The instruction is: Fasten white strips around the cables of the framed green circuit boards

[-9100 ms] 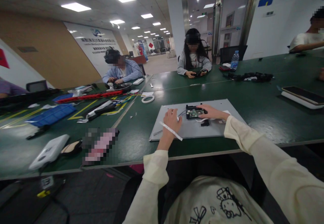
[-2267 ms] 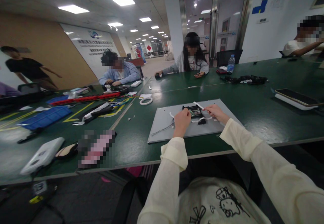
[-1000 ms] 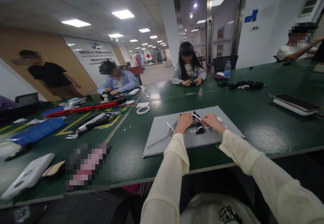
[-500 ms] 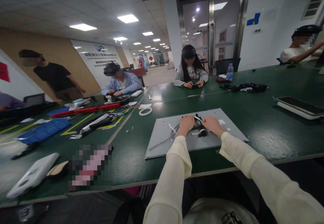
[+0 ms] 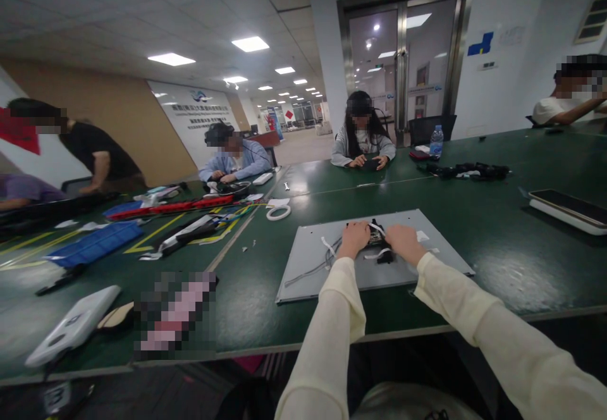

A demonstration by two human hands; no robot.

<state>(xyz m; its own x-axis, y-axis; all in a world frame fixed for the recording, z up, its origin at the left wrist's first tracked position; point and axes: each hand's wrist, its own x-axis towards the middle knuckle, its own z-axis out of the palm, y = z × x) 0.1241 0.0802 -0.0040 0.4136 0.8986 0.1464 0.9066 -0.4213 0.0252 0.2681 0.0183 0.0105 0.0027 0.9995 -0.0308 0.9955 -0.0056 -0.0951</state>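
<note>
A grey metal panel lies flat on the green table in front of me. A small circuit board sits near its far edge, with white flat ribbon cables and thin grey wires around it. My left hand is curled at the board's left side, fingers pressed down on it. My right hand is curled at the board's right side, over a white ribbon cable and a small black part. What the fingertips pinch is hidden.
A tape roll lies beyond the panel. To the left are a blue tray, red bars, cables and a white device. A tablet-like device lies right. A water bottle stands far. Other people sit around the table.
Both hands have closed in on the circuit board from either side; earlier the left held a white ribbon cable, later the right held one. The view has tilted upward.
</note>
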